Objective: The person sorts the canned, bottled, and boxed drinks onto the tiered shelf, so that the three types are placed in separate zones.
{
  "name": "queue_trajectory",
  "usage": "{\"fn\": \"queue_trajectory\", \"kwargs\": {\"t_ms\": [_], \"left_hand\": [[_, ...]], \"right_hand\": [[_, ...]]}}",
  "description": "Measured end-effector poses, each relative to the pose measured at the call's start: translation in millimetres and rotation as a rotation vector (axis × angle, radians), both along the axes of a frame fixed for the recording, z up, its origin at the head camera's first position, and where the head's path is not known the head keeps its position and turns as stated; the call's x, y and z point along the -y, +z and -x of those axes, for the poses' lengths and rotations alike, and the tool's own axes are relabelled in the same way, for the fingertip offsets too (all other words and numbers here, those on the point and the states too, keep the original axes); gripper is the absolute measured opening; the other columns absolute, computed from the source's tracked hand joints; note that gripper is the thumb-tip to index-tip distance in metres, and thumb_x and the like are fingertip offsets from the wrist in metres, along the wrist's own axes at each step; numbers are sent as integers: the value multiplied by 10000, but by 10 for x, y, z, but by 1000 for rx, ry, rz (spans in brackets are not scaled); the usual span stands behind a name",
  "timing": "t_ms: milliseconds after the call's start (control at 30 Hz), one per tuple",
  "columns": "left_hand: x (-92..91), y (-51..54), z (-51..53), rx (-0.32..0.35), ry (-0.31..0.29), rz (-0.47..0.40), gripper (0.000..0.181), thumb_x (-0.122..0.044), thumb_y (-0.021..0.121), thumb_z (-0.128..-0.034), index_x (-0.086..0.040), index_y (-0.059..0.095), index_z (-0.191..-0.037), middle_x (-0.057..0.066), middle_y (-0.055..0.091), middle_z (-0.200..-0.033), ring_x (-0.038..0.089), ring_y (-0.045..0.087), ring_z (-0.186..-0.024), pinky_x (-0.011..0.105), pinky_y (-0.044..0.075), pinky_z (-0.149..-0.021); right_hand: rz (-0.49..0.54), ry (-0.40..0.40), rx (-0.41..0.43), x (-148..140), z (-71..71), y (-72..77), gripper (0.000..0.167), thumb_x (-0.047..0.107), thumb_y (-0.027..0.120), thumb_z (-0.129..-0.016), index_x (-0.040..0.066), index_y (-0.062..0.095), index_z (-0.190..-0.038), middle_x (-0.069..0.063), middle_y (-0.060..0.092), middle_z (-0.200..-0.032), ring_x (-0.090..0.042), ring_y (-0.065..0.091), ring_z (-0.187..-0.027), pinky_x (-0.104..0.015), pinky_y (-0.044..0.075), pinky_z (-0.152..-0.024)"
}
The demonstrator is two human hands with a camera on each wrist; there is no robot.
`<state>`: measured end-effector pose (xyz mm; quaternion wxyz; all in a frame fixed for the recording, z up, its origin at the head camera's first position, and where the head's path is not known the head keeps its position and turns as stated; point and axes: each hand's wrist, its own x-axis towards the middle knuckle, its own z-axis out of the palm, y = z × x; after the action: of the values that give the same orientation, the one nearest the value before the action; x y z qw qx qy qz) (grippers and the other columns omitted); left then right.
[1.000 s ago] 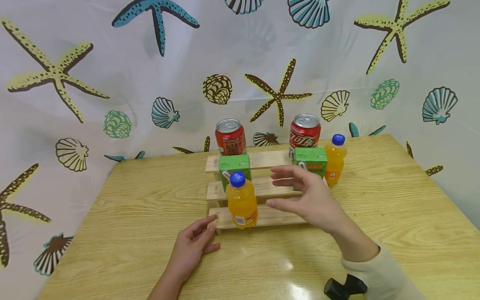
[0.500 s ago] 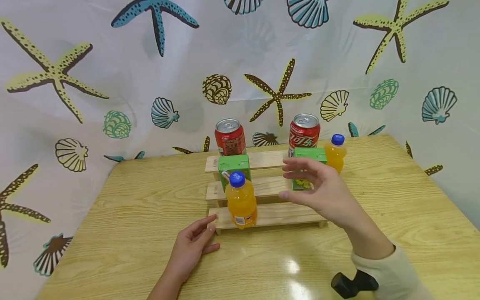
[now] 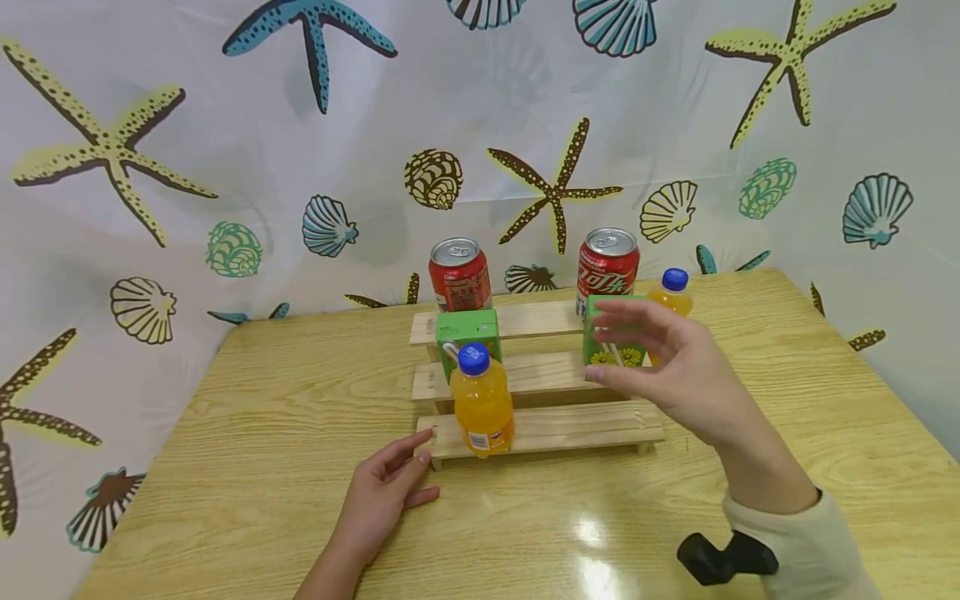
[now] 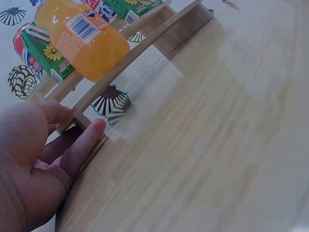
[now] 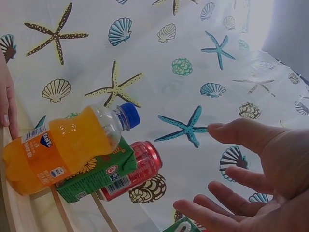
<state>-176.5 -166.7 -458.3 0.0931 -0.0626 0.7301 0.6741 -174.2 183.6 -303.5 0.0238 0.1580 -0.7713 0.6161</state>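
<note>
A wooden three-step rack point(image 3: 570, 429) stands on the table. At its left end, my left hand point(image 3: 384, 487) touches the lowest step with extended fingertips. On that step, toward the left, stands an orange soda bottle point(image 3: 482, 408) with a blue cap. My right hand point(image 3: 675, 367) hovers in front of a green drink carton point(image 3: 611, 354) on the middle step, thumb and fingers spread apart with nothing between them. Behind it, a second orange soda bottle point(image 3: 672, 292) stands right of the rack, partly hidden by the hand.
Another green carton point(image 3: 467, 325) stands on the middle step at left, partly behind the front bottle. On the top step are two red cola cans, the left can point(image 3: 459, 275) and the right can point(image 3: 609, 258). A cloth point(image 3: 360, 142) printed with starfish and shells hangs behind the table.
My right hand has moved rightward, away from the front bottle, past the right carton toward the right bottle. Its fingers have stayed spread. My left hand and the drinks have not moved.
</note>
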Motion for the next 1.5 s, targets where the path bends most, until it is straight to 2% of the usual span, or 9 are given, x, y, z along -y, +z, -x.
{"fn": "queue_trajectory", "kwargs": {"t_ms": [200,367,500,633,1000,1233,1500], "left_hand": [[-3,-1,4,-4,-3,-1,361,-116,619,-999,-130,621,-1360,111,572,-1390,189,631,-1094,345,656,-816],[0,2,10,-4,-1,-3,359,-120,621,-999,-140,625,-1357,120,578,-1371,183,632,-1071,346,656,-815],[3,-3,14,-5,1,-2,361,-121,624,-997,-142,625,-1358,119,580,-1373,185,638,-1073,345,656,-815],[6,-15,14,-10,-1,-3,363,-119,623,-998,-136,622,-1360,113,576,-1386,192,640,-1090,347,656,-817],[1,-33,20,-11,-3,-2,362,-123,624,-998,-130,622,-1359,102,565,-1403,210,617,-1147,352,655,-818],[3,-18,17,-14,-5,-1,363,-116,625,-996,-130,622,-1359,97,567,-1403,200,621,-1134,350,655,-817],[2,-1,6,-10,-15,-1,366,-132,620,-1001,-131,612,-1366,87,564,-1418,190,622,-1160,349,655,-822]], "right_hand": [[-43,-39,8,-78,-14,53,603,129,795,-868,74,518,-1401,-113,579,-1360,-246,602,-1227,-220,609,-888],[-43,-74,-19,-163,-5,88,575,132,781,-883,78,524,-1394,-103,564,-1368,-174,607,-1202,-204,607,-881],[-75,-112,-45,-238,13,81,558,158,775,-891,124,544,-1398,-83,569,-1368,-104,597,-1182,-191,605,-817],[-93,-134,-50,-285,29,69,538,167,767,-900,155,557,-1395,-57,571,-1376,-97,583,-1186,-211,609,-775],[-118,-173,-61,-383,63,44,523,180,779,-890,156,576,-1371,-78,585,-1354,-100,588,-1182,-179,608,-808],[-138,-226,-59,-463,117,23,496,204,764,-905,150,579,-1362,36,617,-1286,-81,582,-1177,-136,575,-855],[-128,-252,-23,-537,175,-18,547,244,753,-916,145,547,-1412,33,609,-1292,-54,585,-1168,-118,554,-884]]}}
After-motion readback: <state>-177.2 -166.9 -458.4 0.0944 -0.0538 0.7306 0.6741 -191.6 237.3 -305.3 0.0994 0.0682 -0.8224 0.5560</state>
